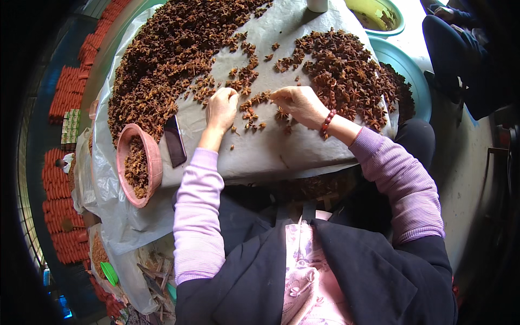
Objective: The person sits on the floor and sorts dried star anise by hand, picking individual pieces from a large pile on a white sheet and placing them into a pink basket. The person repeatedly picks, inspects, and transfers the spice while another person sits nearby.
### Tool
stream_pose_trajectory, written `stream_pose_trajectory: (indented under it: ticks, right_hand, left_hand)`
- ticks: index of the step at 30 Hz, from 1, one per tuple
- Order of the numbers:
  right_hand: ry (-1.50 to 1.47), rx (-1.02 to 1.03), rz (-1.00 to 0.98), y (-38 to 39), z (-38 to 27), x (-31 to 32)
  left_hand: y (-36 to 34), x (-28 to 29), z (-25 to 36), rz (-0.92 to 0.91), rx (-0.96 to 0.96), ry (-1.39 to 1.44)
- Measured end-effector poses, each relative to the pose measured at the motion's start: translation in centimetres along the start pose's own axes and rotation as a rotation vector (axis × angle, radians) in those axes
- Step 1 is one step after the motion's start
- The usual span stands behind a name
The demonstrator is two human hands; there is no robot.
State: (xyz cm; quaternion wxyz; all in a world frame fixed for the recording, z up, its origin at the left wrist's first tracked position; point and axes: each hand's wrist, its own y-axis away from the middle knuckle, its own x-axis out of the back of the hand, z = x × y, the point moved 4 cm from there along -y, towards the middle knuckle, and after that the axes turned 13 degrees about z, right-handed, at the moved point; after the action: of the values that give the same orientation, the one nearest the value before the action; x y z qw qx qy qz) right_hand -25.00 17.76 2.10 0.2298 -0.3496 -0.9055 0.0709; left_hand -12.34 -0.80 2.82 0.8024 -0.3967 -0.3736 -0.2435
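Over a sheet-covered work surface (317, 149), my left hand (222, 110) is closed, thumb and fingers drawn together. Its fingertips are partly hidden, so I cannot see whether anything is in them. My right hand (302, 106), with a dark red bead bracelet (328, 122) at the wrist, pinches at the end of a short row of star anise; whether a piece is between the fingertips is unclear. Loose star anise (250, 115) lie between the hands. A large brown heap of star anise (162, 65) spreads to the left, and another heap (346, 81) lies beyond my right hand.
A dark phone (175, 143) lies left of my left forearm, beside a pink basket (156, 168) holding small brown pieces. Teal basin (423, 81) and green basin (398, 28) stand at right. Another person's dark-clothed leg (452, 62) is beyond. Red stacked bags (58, 216) line the left.
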Motion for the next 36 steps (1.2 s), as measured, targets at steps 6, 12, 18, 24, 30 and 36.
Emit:
stream_pose_trajectory:
  ticks: [6,12,18,24,30,36]
  right_hand:
    - [-0.343,-0.333,-0.255,2.3,-1.4,-1.9]
    - [-0.595,-0.480,-0.368,3.4,-0.3,-3.0]
    - [-0.075,-0.040,-0.181,4.1,-1.9,-3.1]
    - [-0.086,-0.105,-0.059,3.8,-1.8,-2.4]
    - [-0.502,-0.600,-0.123,3.5,1.5,-3.5]
    - [0.253,-0.025,0.088,1.1,-1.2,1.5]
  left_hand:
    - [5.9,-0.9,7.5,0.079,0.371,0.730]
    - [9.0,0.2,7.5,0.369,0.269,0.673]
    - [9.4,-0.1,7.1,0.292,0.385,0.629]
    - [9.0,0.3,8.1,0.320,0.218,0.470]
    - [9.6,1.6,12.7,0.311,-0.302,0.332]
    - [5.3,1.7,7.6,0.087,0.089,0.178]
